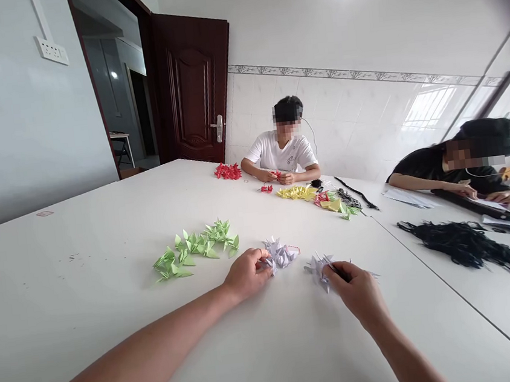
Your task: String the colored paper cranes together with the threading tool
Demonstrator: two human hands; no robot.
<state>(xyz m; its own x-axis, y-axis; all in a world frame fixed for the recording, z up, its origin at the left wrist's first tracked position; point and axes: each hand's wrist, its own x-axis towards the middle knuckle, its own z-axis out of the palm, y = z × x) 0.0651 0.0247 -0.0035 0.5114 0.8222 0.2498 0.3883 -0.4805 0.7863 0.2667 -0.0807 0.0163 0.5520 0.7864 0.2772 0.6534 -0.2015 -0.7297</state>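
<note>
My left hand (pixel 248 274) is closed, its fingertips pinching the near left edge of a small pile of white origami cranes (pixel 282 255). To the right, my right hand (pixel 356 283) is curled around a slim dark tool (pixel 342 272) with thin silvery points; its exact kind is partly hidden by the fingers. Under and beside that tool lie more white origami cranes (pixel 319 275), which the right fingers appear to touch. A loose row of light green origami cranes (pixel 205 242) rests beyond my left forearm.
Across the white table (pixel 112 303), a person in a white shirt (pixel 283 151) handles red folded paper near a red pile (pixel 228 171). Yellow cranes (pixel 296 193) lie nearby. At right, a person in black (pixel 434 163) leans over papers, behind a heap of black cords (pixel 470 244).
</note>
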